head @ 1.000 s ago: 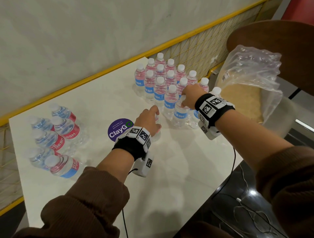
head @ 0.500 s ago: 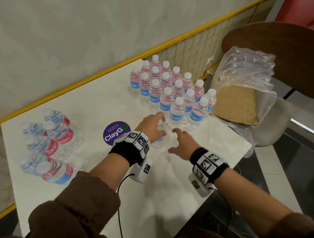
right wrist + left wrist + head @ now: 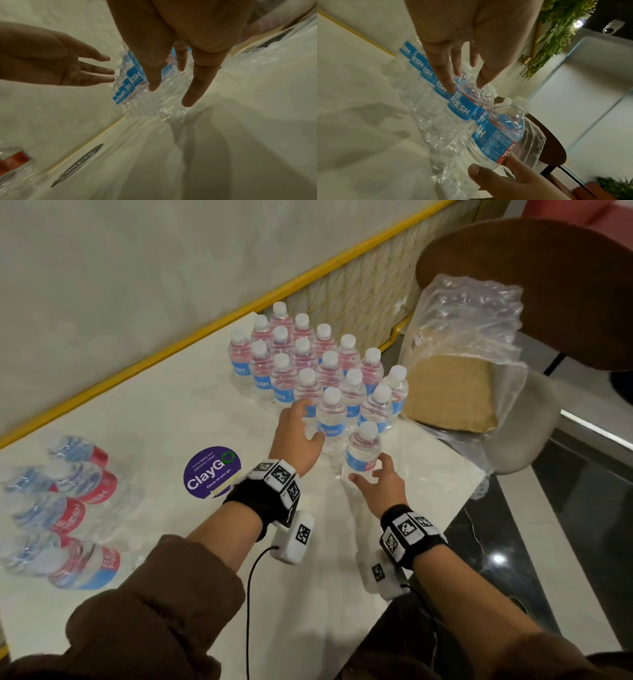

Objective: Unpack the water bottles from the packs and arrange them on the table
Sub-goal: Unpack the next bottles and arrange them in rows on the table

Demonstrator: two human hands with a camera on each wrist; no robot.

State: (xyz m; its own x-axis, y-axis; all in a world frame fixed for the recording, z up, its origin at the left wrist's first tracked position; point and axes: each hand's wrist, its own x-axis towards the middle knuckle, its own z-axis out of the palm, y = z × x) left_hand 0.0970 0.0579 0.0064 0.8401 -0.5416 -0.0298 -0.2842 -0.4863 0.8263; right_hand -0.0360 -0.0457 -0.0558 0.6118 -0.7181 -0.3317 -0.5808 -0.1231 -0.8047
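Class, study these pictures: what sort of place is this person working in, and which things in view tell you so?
Probably a shared office pantry or canteen. The round ClayGo sticker on the white table asks users to keep pantries clean; a padded chair stands beside it, and artificial greenery hangs on the wall.

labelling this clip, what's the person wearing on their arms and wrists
Both arms have brown sleeves pushed up the forearm. Each wrist carries a black band covered in white square tiles with black coded markers, and a white boxy camera unit hangs beneath, also marked. A thin black cable trails from the left unit. The hands are bare.
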